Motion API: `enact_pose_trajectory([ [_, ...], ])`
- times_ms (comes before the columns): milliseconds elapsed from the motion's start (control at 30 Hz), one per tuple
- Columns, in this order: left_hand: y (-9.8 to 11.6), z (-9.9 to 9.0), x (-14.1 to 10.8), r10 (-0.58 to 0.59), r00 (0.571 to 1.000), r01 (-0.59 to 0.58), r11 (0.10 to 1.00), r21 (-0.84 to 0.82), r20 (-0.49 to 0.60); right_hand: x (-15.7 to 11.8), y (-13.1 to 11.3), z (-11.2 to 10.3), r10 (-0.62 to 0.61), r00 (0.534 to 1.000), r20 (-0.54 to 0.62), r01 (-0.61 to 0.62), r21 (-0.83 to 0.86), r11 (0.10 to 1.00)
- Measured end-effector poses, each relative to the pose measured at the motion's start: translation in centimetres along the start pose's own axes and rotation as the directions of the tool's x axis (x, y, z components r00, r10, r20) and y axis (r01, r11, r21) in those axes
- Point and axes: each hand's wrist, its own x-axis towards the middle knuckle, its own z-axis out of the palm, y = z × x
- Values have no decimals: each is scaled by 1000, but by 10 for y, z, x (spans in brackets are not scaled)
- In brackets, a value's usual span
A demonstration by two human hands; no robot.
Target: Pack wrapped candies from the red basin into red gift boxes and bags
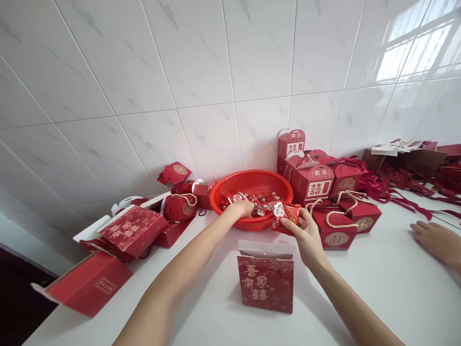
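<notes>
My left hand [242, 208] reaches over the near rim of a red plastic basket [265, 179]. Its fingertips are down among wrapped candies [262, 201], so what they grip is hidden. To the right of it, my right hand [309, 239] pinches several shiny red candy packets [291, 215], one with a white patch, at the basket's front right rim. In front of both hands a dark red paper gift box [267, 283] with gold lettering stands upright on the white table. Its top flaps are up and open.
Closed red gift boxes [317, 182], some with rope handles, are stacked at right. More red boxes [133, 228] lie loosely at left. Dark red ribbons [403, 199] spread at far right. Another person's hand [437, 240] rests on the table [391, 293]. A tiled wall [259, 57] rises behind.
</notes>
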Motion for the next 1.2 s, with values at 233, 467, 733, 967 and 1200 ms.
enact_pose_trajectory([
  [233, -15, 6, -7, 65, 980, -99, 978, -182, -186, -1, 0, 1, 4, 1000, 0, -4, -14, 1000],
  [467, -28, 6, -4, 31, 926, -183, 909, -374, -377, -1, 2, 1, -17, 1000, -3, 17, -29, 999],
  [733, -23, 6, -8, 123, 876, -263, 932, -249, -466, 0, 3, 0, -25, 1000, -3, 25, -39, 999],
  [967, -8, 4, -12, 145, 979, -143, 989, -22, 142, -1, 4, -1, -50, 999, 3, 50, -72, 996],
  [1200, 3, -2, -5, 29, 986, -41, 997, 70, 164, -1, 5, 0, -34, 999, 19, 35, -46, 998],
])
